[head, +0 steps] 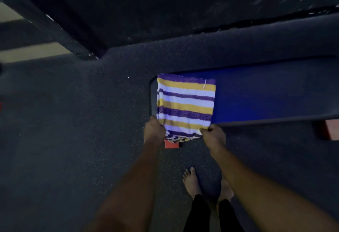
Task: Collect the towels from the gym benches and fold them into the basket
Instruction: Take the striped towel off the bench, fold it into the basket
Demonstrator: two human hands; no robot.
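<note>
While both hands hold its near edge, the purple, yellow and white striped terry towel (186, 101) lies folded flat on the left end of the blue padded bench (266, 96), which sits in a dark frame. The stripes run parallel to the long side of the bench.

1. The left hand (153, 132) grips the near left corner of the towel, fingers curled round the cloth, just beside the rounded end of the bench.
2. The right hand (215, 134) pinches the near right corner between thumb and curled fingers, at the near edge of the bench.
3. Between the two hands, the near portion of the towel hangs over the bench edge in a loose bunch.

A small red rectangular object (171, 145) shows directly below the hanging cloth (its identity cannot be told; the towel partly covers it). A second red and pink shape (330, 130) lies under the bench at the right margin.

The dark speckled rubber floor (73, 121) surrounds the bench. The person stands on it with bare feet (191, 180), in black trouser legs (200, 211), near the end of the bench.
</note>
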